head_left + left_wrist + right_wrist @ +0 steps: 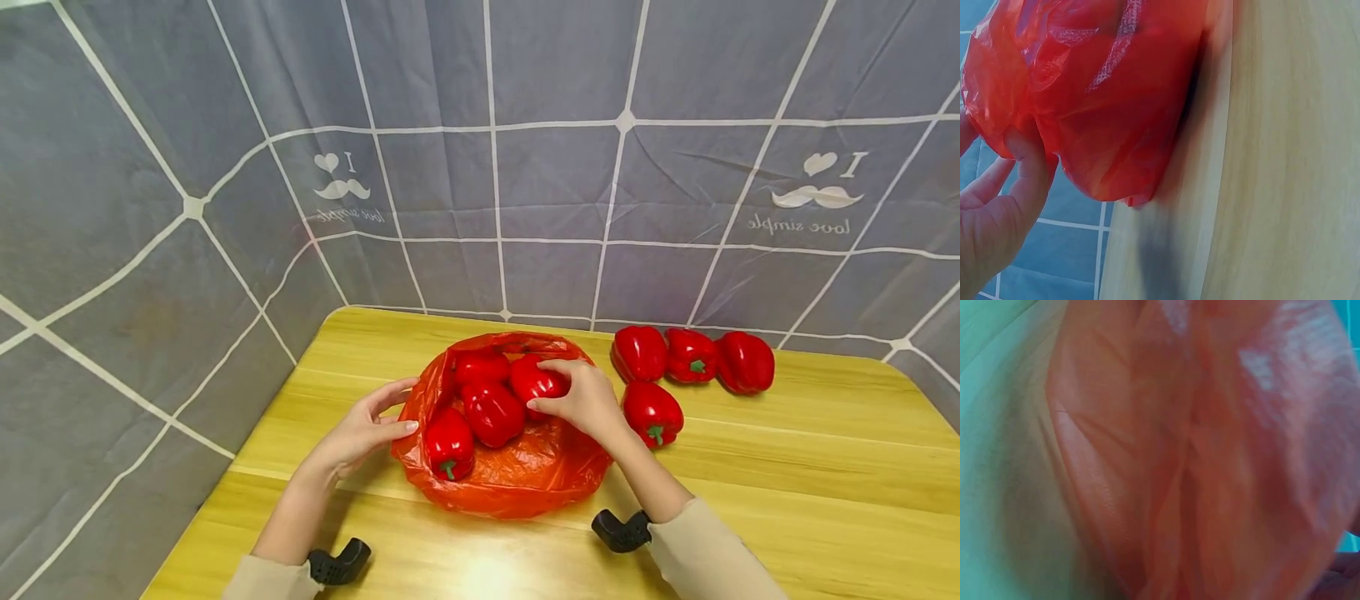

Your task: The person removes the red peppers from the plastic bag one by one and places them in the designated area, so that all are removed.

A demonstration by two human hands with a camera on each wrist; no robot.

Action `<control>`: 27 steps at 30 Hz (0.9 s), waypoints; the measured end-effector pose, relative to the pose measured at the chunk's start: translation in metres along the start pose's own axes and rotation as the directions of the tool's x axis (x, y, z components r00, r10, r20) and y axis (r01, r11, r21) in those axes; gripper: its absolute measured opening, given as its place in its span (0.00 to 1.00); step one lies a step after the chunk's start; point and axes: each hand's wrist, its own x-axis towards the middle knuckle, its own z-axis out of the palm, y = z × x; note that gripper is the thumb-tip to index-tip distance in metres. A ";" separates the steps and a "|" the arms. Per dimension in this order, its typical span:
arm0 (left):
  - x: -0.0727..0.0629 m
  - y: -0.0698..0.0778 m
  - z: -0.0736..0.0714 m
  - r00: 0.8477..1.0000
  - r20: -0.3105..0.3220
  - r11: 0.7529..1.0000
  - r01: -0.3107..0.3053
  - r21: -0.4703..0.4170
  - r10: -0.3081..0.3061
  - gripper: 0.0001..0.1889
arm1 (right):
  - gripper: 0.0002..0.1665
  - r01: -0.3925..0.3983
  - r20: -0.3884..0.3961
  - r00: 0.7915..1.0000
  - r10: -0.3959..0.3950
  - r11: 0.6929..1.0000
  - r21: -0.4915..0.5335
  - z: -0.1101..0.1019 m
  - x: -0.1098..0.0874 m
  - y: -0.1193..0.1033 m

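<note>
Because the bag (pixel 517 493) gapes upward: its contents show from above, four in number; the soft red plastic sits slack on the desk (pixel 795 467), shaped mainly by what it holds and by the handling at its sides.
Left grip (pixel 360 435): bent round the bag's left edge and holding it, thumb toward the near side; probably this steadies a thin wall that could otherwise sag across the mouth.
Right grip (pixel 588 398): reaches over the bag's right side and holds the held pepper (pixel 534 377), thumb in front and fingers behind, a hold that suits a round, glossy body.
Held pepper: inside the bag's mouth, toward the back right; whether it bears on the plastic cannot be told.
Other bagged peppers: front pepper (pixel 448 437) at the left wall, its green stem facing the near side; middle pepper (pixel 492 414) beside it; back pepper (pixel 480 365) behind.
Peppers outside: right pepper (pixel 745 362), stem pepper (pixel 688 354) and left pepper (pixel 639 353) in a row near the back edge, with the near pepper (pixel 652 412) in front, all seemingly within easy reach of the right side.
Right wrist view: blurred plastic hides the hold.
</note>
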 end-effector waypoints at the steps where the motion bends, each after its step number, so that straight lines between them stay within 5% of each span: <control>1: 0.000 0.000 -0.001 1.000 -0.003 1.000 -0.003 -0.004 0.003 0.36 | 0.32 0.002 0.001 1.000 -0.002 1.000 0.004 -0.003 0.000 -0.001; 27: -0.001 0.000 -0.002 1.000 -0.012 1.000 0.004 -0.006 -0.004 0.36 | 0.33 -0.027 0.040 0.999 0.022 0.993 0.119 -0.023 -0.010 -0.005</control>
